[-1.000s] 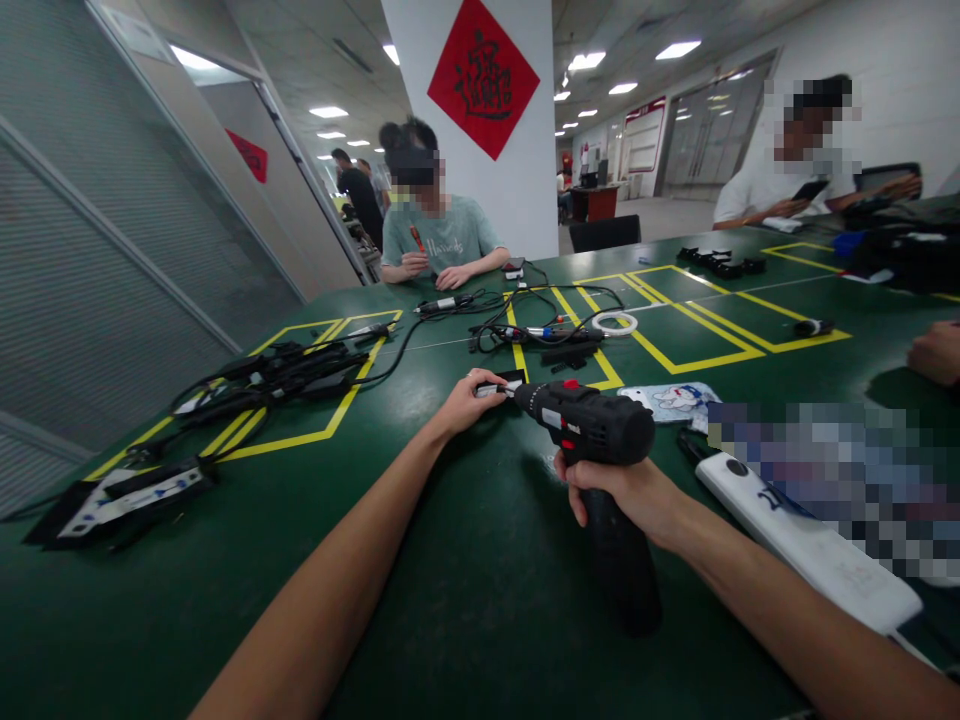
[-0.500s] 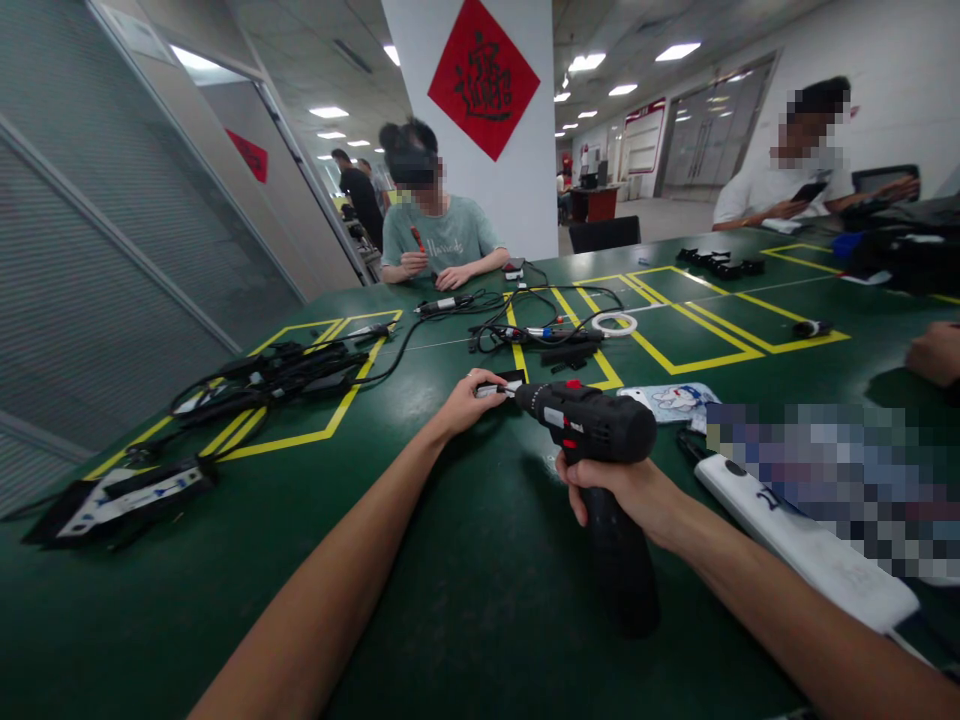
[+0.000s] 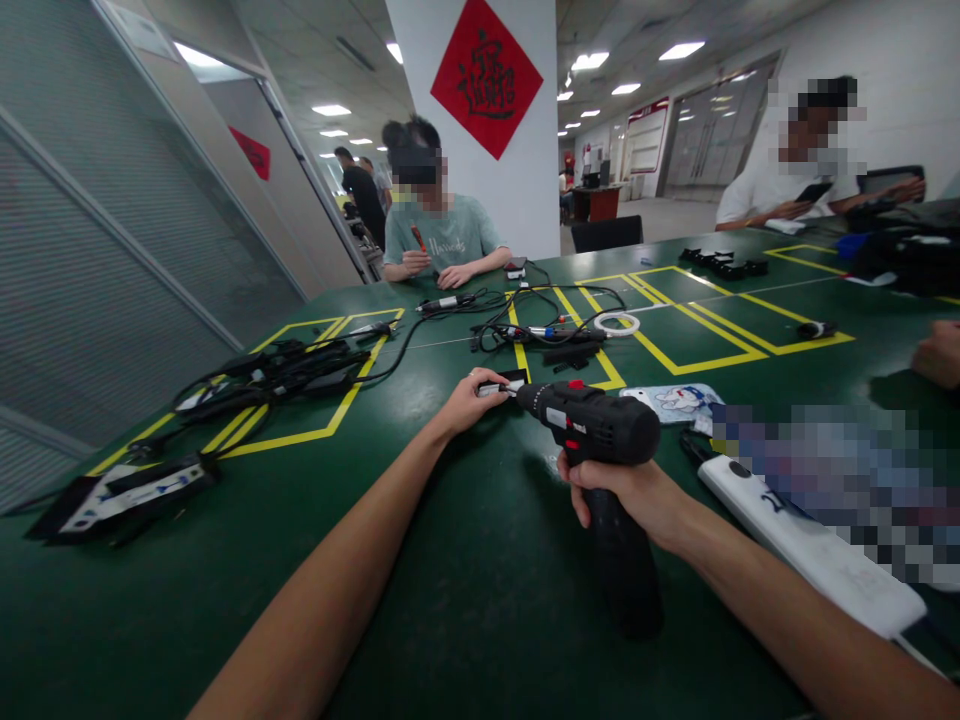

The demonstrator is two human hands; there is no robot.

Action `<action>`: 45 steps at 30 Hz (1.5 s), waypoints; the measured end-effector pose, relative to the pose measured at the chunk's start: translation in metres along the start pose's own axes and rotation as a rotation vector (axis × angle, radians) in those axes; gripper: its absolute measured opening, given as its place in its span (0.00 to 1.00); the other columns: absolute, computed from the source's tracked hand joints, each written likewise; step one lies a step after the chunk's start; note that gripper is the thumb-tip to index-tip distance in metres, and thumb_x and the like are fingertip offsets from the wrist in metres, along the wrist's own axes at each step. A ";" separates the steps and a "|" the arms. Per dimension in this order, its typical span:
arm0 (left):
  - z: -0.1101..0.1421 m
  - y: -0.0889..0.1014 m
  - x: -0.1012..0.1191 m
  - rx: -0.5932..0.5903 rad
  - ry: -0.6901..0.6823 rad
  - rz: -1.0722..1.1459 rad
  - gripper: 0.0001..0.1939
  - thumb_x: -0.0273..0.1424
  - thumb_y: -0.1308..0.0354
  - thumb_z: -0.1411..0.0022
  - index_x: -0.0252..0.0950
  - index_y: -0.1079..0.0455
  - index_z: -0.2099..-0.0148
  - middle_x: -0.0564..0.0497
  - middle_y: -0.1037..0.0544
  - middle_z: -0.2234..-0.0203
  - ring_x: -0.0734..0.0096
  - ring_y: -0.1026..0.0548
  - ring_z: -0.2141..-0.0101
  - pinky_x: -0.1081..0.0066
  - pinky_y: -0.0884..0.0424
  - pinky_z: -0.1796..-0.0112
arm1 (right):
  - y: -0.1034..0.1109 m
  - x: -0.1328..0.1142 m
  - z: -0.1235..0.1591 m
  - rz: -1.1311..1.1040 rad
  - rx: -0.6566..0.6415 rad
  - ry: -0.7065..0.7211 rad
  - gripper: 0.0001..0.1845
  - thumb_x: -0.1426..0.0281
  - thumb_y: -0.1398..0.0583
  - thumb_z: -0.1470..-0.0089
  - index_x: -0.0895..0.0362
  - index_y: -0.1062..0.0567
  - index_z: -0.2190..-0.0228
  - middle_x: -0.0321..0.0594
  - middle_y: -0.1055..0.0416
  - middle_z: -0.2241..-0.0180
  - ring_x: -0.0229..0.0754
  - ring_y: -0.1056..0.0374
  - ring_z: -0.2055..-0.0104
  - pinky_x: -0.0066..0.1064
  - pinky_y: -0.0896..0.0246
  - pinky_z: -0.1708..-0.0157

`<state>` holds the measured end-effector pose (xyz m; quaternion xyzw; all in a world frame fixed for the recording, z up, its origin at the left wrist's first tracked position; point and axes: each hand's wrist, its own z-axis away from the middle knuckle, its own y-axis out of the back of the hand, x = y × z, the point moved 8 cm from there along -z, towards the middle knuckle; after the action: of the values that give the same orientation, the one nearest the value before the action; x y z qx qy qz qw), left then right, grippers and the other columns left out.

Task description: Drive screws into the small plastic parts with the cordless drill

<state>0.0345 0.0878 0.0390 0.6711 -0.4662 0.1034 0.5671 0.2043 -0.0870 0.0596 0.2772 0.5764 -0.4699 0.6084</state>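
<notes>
My right hand (image 3: 628, 492) is wrapped round the grip of a black cordless drill (image 3: 596, 432) with red switches, its nose pointing left and away from me. The drill's tip meets a small black and white part (image 3: 501, 385) that my left hand (image 3: 466, 400) pinches against the green table (image 3: 465, 590). The part is mostly hidden by my fingers and the drill's chuck.
A white elongated device (image 3: 806, 545) lies right of the drill, a phone in a cartoon case (image 3: 675, 402) beyond it. Tangled black cables (image 3: 277, 375) and flat parts (image 3: 127, 490) sit left, a white ring (image 3: 616, 323) further back. People sit across the table; another hand (image 3: 937, 352) rests at right.
</notes>
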 end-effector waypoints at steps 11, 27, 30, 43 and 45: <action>0.000 0.000 0.003 0.048 -0.037 -0.003 0.12 0.38 0.44 0.46 0.38 0.28 0.62 0.49 0.29 0.62 0.65 0.31 0.58 0.64 0.37 0.52 | -0.001 -0.003 0.003 0.003 0.020 0.009 0.05 0.71 0.44 0.56 0.58 0.32 0.73 0.31 0.36 0.84 0.36 0.38 0.81 0.29 0.47 0.76; 0.003 0.001 0.005 0.082 -0.049 -0.012 0.14 0.40 0.42 0.47 0.39 0.28 0.61 0.49 0.28 0.63 0.64 0.31 0.58 0.64 0.36 0.53 | -0.002 -0.005 0.005 0.036 0.024 0.018 0.03 0.71 0.45 0.55 0.58 0.33 0.74 0.32 0.35 0.84 0.36 0.38 0.80 0.29 0.46 0.74; 0.003 0.000 0.005 0.068 -0.055 -0.002 0.15 0.41 0.41 0.48 0.38 0.28 0.61 0.49 0.28 0.62 0.64 0.31 0.58 0.64 0.36 0.54 | -0.002 -0.004 0.005 0.052 0.028 0.016 0.03 0.71 0.45 0.54 0.58 0.33 0.73 0.33 0.34 0.84 0.36 0.37 0.80 0.29 0.45 0.73; 0.004 -0.004 0.000 -0.066 -0.020 0.047 0.17 0.32 0.40 0.52 0.38 0.31 0.57 0.50 0.32 0.59 0.65 0.32 0.57 0.65 0.36 0.53 | -0.009 -0.007 0.002 0.118 0.051 0.020 0.05 0.71 0.44 0.55 0.59 0.32 0.72 0.32 0.35 0.83 0.35 0.37 0.81 0.30 0.44 0.73; 0.004 -0.004 -0.001 -0.068 -0.019 0.060 0.18 0.33 0.39 0.52 0.38 0.31 0.57 0.50 0.32 0.59 0.65 0.32 0.57 0.65 0.35 0.54 | -0.009 -0.007 0.003 0.124 0.050 0.029 0.05 0.71 0.44 0.55 0.59 0.32 0.72 0.32 0.35 0.82 0.35 0.37 0.81 0.30 0.44 0.72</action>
<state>0.0355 0.0847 0.0347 0.6382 -0.4948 0.0979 0.5815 0.1983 -0.0909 0.0688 0.3344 0.5549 -0.4416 0.6206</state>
